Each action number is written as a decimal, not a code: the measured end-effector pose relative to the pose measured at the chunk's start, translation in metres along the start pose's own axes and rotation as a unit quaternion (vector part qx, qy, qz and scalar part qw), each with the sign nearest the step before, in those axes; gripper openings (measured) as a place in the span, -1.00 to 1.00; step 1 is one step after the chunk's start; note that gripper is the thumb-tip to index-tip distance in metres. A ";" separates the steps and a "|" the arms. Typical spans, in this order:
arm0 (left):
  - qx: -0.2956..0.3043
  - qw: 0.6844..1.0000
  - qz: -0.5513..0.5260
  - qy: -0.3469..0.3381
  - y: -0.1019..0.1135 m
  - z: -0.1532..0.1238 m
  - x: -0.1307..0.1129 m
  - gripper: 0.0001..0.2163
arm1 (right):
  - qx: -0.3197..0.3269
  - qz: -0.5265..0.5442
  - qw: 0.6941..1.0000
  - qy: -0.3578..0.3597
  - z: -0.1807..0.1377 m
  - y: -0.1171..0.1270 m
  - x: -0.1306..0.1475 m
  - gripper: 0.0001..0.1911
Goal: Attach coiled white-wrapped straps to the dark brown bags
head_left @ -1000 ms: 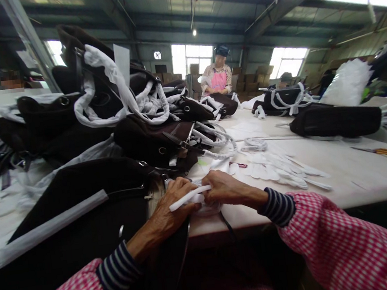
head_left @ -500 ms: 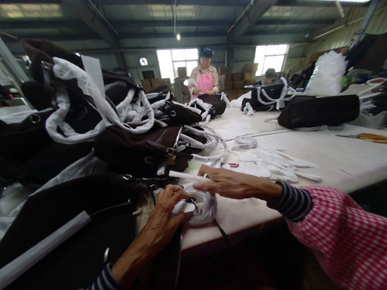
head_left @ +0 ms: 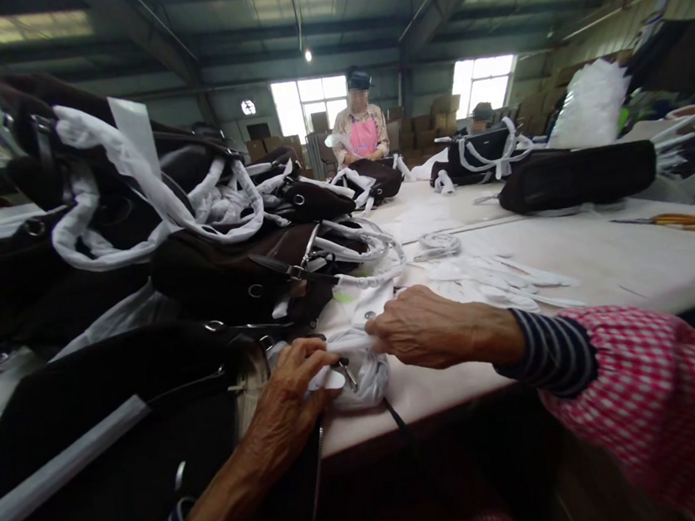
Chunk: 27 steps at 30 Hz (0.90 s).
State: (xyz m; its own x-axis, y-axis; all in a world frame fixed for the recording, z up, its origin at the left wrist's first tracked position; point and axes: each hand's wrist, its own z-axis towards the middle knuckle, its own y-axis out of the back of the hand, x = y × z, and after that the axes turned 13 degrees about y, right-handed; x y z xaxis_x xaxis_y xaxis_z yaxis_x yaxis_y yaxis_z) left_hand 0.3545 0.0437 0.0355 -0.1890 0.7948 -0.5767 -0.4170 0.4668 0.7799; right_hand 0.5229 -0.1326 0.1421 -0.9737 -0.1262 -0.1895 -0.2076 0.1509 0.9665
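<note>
My left hand (head_left: pixel 290 388) is closed on a coiled bag strap (head_left: pixel 370 379) in white wrapping, with its metal clasp (head_left: pixel 348 372) showing beside the fingertips. A small white tab sticks out under the thumb. My right hand (head_left: pixel 424 327) is in a fist, pinching a white paper strip (head_left: pixel 352 342) that runs across the top of the coil toward the left fingers. Under my left arm lies a large dark bag (head_left: pixel 94 457) with its opening toward the coil and a white-wrapped handle (head_left: pixel 64 472) across it.
Dark bags (head_left: pixel 235 265) with white-wrapped handles pile up at the left. Loose white strips (head_left: pixel 500 281) and another coil (head_left: pixel 439 244) lie on the table. Scissors (head_left: pixel 678 221) with orange handles rest at the right. Across the table, a person (head_left: pixel 363 129) in a pink apron stands by more bags.
My right hand has shifted right and closed into a fist, drawing the white strip flat across the coil. My left hand stays at the coil. The view has tilted slightly down.
</note>
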 end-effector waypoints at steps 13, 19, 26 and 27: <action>-0.001 0.999 -0.037 -0.013 -0.002 -0.001 0.004 -0.82 | 0.037 0.053 0.994 0.093 0.021 0.019 -0.010 -0.78; 0.005 0.999 -0.043 -0.021 -0.001 0.000 0.004 -0.83 | 0.107 -0.099 0.968 0.202 0.040 0.019 -0.010 -0.72; 0.012 0.998 -0.047 -0.027 -0.001 0.000 0.005 -0.83 | 0.141 -0.025 0.984 0.103 0.043 0.037 -0.001 -0.74; 0.013 0.998 -0.048 -0.027 -0.001 -0.001 0.005 -0.83 | 0.131 -0.009 0.989 0.075 0.043 0.036 0.000 -0.74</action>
State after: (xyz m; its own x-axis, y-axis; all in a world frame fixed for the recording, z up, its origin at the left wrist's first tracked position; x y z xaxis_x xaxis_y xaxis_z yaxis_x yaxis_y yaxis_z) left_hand 0.3536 0.0468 0.0314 -0.1004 0.7652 -0.6359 -0.4081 0.5512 0.7278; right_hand 0.5114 -0.0846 0.1693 -0.9489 -0.2719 -0.1599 -0.2613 0.3934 0.8815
